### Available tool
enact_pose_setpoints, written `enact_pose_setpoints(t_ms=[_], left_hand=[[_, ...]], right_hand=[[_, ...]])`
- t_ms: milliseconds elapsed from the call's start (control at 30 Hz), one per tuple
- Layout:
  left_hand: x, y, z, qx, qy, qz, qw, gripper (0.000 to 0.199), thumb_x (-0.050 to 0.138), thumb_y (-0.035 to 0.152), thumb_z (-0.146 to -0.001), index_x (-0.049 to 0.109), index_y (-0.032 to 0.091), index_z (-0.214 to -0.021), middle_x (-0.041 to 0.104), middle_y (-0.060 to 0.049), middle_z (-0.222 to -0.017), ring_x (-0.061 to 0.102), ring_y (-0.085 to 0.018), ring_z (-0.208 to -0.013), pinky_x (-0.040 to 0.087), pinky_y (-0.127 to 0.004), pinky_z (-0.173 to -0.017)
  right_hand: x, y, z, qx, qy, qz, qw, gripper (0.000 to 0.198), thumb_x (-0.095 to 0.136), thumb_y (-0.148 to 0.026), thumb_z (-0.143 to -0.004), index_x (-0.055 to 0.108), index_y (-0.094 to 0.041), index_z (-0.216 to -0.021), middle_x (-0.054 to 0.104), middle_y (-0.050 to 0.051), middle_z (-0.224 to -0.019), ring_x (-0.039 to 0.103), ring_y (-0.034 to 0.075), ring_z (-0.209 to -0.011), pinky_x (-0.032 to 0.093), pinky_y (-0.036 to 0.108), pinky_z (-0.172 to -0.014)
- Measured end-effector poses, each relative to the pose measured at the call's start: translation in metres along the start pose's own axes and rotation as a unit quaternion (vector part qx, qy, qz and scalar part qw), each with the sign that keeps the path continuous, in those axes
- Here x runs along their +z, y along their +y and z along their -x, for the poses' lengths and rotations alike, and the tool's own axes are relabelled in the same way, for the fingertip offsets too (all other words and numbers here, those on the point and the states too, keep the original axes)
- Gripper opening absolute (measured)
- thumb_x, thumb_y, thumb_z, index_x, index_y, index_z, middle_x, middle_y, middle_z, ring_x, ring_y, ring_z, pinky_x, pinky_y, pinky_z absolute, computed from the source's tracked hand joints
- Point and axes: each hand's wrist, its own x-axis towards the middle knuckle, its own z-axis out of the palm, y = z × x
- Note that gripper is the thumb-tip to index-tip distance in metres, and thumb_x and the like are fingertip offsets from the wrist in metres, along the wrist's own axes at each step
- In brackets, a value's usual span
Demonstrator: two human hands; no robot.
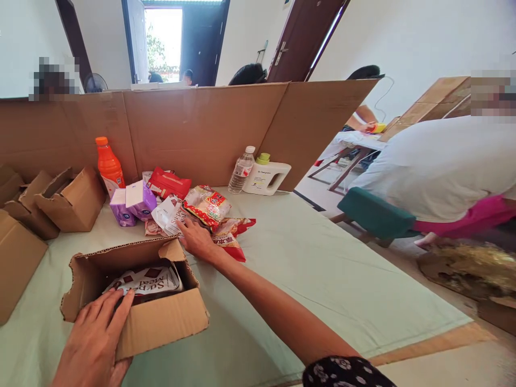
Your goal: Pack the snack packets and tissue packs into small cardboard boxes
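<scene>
Head view: left hand (94, 341) lies flat, grip apart, on the open box (161, 317); right hand (197, 239), fingers spread, touches snack packets (207, 207).

left hand (94, 344) palm down, fingers spread flat; right arm stretched forward, right hand (197, 241) palm down, fingers extended.
</scene>
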Motion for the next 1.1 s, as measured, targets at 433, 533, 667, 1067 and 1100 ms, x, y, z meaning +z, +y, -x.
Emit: enact_pose_setpoints(t_ms=[433,533,667,1067,1100], left_hand=[[0.001,0.002,-0.002,0.019,0.022,-0.022,0.999,0.081,0.054,0.006,-0.064,0.044,0.014,-0.144,0.067,-0.013,-0.127,0.064,-0.032,-0.113,0.047,-0.044,-0.094],[-0.003,0.003,-0.005,0.018,0.013,-0.021,1.0,0.079,0.056,0.006,-0.064,0.045,0.013,-0.142,0.068,-0.015,-0.125,0.065,-0.032,-0.111,0.048,-0.045,-0.094],[-0.01,0.013,-0.008,-0.002,-0.013,-0.004,1.0,0.076,0.058,0.007,-0.063,0.047,0.012,-0.138,0.068,-0.016,-0.124,0.065,-0.034,-0.111,0.051,-0.048,-0.093],[-0.015,0.021,-0.012,-0.074,-0.093,0.068,0.991,0.073,0.064,0.008,-0.064,0.055,0.01,-0.136,0.065,-0.019,-0.128,0.061,-0.038,-0.116,0.049,-0.055,-0.1],[-0.015,0.022,-0.012,-0.077,-0.105,0.069,0.989,0.074,0.065,0.009,-0.064,0.055,0.01,-0.137,0.065,-0.019,-0.128,0.061,-0.038,-0.116,0.048,-0.056,-0.101]], right_hand=[[-0.001,0.001,-0.008,0.05,-0.009,0.003,0.999,0.045,0.036,-0.003,-0.094,0.057,-0.006,-0.134,0.07,0.025,-0.119,0.069,0.029,-0.111,0.055,0.034,-0.086],[-0.018,0.01,0.009,0.076,-0.003,-0.006,0.997,0.039,0.043,-0.003,-0.091,0.064,-0.01,-0.123,0.076,0.019,-0.108,0.074,0.026,-0.099,0.055,0.03,-0.08],[-0.053,0.034,0.057,0.101,0.031,-0.024,0.994,0.037,0.044,-0.008,-0.091,0.068,-0.011,-0.12,0.078,0.014,-0.093,0.074,0.027,-0.086,0.055,0.034,-0.073],[-0.135,-0.021,0.12,-0.262,0.135,-0.319,0.901,0.03,0.048,-0.014,-0.093,0.076,-0.022,-0.101,0.075,-0.001,-0.077,0.067,0.015,-0.062,0.053,0.025,-0.058],[-0.129,-0.033,0.111,-0.289,0.087,-0.31,0.901,0.033,0.044,-0.012,-0.094,0.075,-0.02,-0.104,0.076,0.001,-0.081,0.068,0.015,-0.066,0.053,0.024,-0.061]])
